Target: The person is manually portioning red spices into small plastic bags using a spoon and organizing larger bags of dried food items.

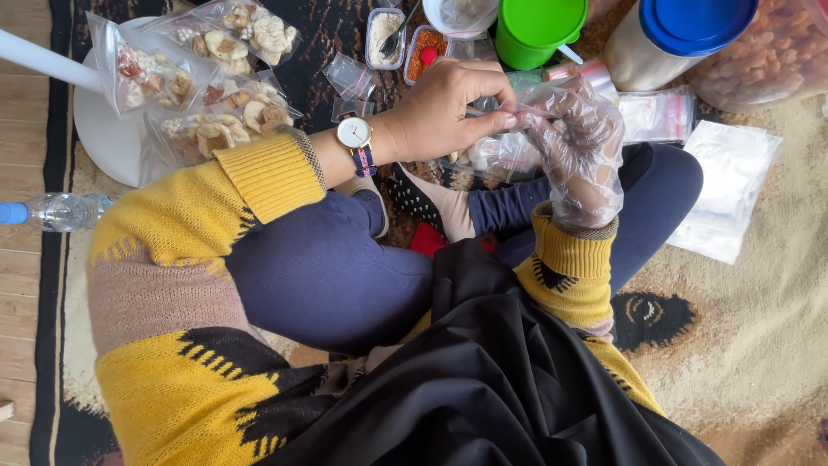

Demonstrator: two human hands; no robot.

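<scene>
A small clear plastic bag of pale snack pieces (pixel 493 155) is pinched at its top edge between the fingers of the bare left hand (pixel 444 108) and the right hand (pixel 580 147), which is covered by a thin transparent plastic glove. The two hands are pressed close together over the bag, so its mouth is hidden and only its lower part is seen beneath them, above the crossed legs. A round white-faced wristwatch on a striped strap (pixel 355 135) is worn just behind the left hand.

Beyond the left hand, several filled clear bags of mixed dried snacks (pixel 207 82) are piled on a round white tray (pixel 108 138). Just ahead of the hands, small rectangular tubs of white and orange powder (pixel 405 43) are set, with a green plastic cup (pixel 535 30) near them. Farther past the right hand a large jar with a blue lid (pixel 681 34) is placed. Beside the right hand, a stack of empty clear bags (pixel 720 190) lies on the patterned carpet (pixel 759 328).
</scene>
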